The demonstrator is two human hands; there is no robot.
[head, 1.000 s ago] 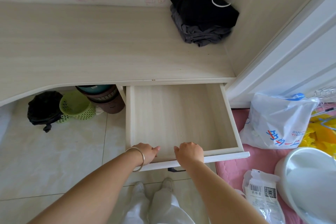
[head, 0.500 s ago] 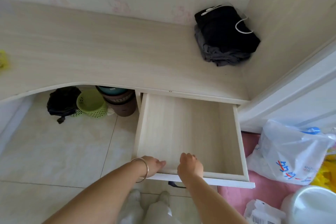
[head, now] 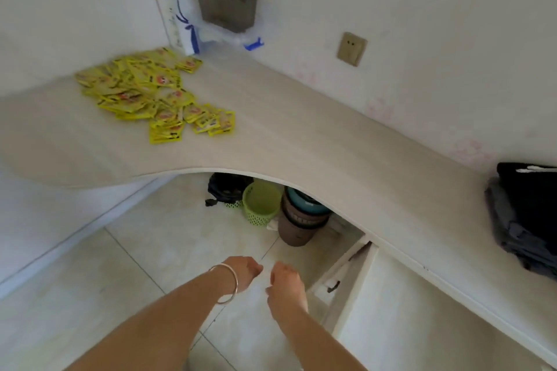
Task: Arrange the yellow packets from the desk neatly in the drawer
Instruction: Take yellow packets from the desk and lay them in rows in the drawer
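Several yellow packets [head: 152, 96] lie in a loose heap on the far left part of the pale wooden desk [head: 301, 141]. The pulled-out drawer [head: 352, 286] shows at the lower right under the desk edge, its inside bare. My left hand [head: 244, 272], with a silver bangle on the wrist, and my right hand [head: 286, 283] hang side by side over the tiled floor, left of the drawer. Both have loosely curled fingers and hold nothing. The packets are far from both hands.
Folded dark clothes [head: 524, 217] sit on the desk at the right edge. Under the desk stand a green basket [head: 260, 203], a brown bin [head: 300, 220] and a black bag [head: 226, 190]. A grey box [head: 226, 1] and a socket [head: 351, 48] hang on the wall.
Both hands have left the drawer's front edge and now hang free over the floor. My view has swung left, bringing the heap of yellow packets into sight.
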